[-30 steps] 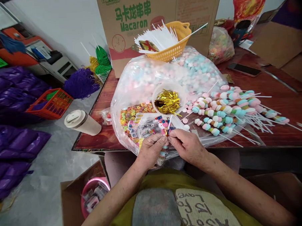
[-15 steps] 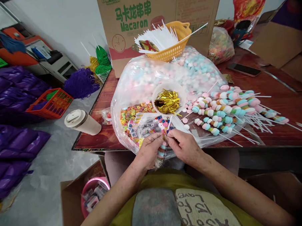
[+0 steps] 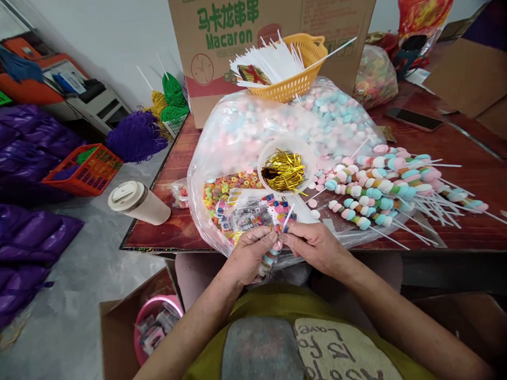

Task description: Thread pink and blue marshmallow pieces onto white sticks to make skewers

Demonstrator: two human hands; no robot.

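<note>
My left hand point(image 3: 253, 253) is closed around a wrapped marshmallow skewer point(image 3: 270, 258), holding it tilted in front of my lap at the table edge. Blue and pink candy shows through its clear bag. Its white stick point(image 3: 288, 217) points up between my hands. The fingertips of my right hand point(image 3: 317, 244) pinch at the bag's neck against my left thumb, where a gold twist tie is mostly hidden by the fingers. Just beyond lie printed clear bags point(image 3: 248, 218) and a white bowl point(image 3: 310, 173) of gold twist ties point(image 3: 287, 170).
Several unwrapped marshmallow skewers point(image 3: 374, 179) lie at right on a big plastic bag of marshmallows point(image 3: 229, 129). Behind it stands a yellow basket point(image 3: 286, 89) of white sticks, before a cardboard box point(image 3: 214, 63). A lidded cup point(image 3: 147, 206) is at left; a phone point(image 3: 414, 118) lies right.
My fingers have shifted slightly at the bag's neck, and the gold tie seen between them before is now mostly covered. The view has moved a little.
</note>
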